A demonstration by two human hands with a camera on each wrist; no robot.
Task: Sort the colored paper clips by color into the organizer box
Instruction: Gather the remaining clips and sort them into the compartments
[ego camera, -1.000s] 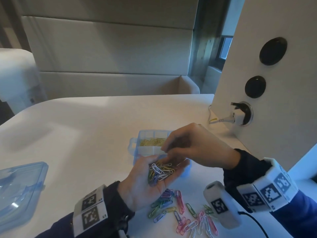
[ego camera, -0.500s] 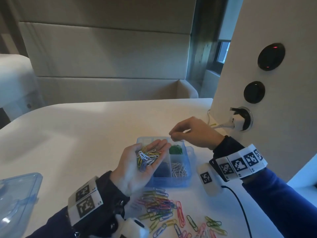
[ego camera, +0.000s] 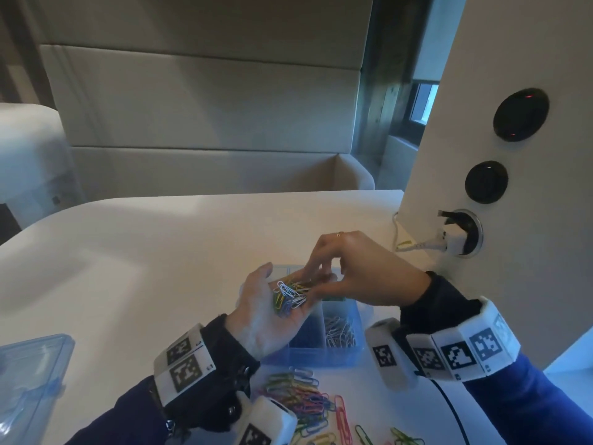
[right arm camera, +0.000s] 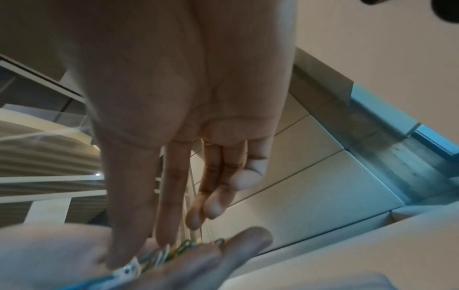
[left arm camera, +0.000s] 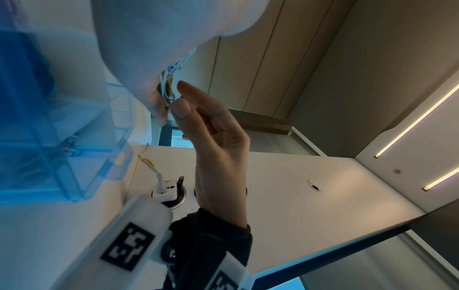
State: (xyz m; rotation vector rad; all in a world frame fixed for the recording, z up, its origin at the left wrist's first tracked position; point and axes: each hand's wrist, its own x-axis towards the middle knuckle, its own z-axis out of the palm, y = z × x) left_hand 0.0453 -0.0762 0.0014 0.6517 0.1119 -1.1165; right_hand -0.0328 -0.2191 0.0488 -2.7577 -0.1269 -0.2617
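Note:
My left hand lies palm up over the blue organizer box, carrying a small heap of mixed paper clips. My right hand reaches across from the right, and its thumb and forefinger touch that heap with the tips slightly apart. The right wrist view shows those fingertips on the clips in the left palm. Whether one clip is pinched is not visible. White clips fill the box's near right compartment, and dark blue ones lie beside them. More loose clips lie on the table in front of the box.
The box's clear blue lid lies at the table's left front edge. A white panel with a plugged-in charger stands close on the right. A black cable runs from my right wrist across the table.
My right hand came back from the box's far right compartment to the heap in my left palm. The left hand stayed palm up over the box.

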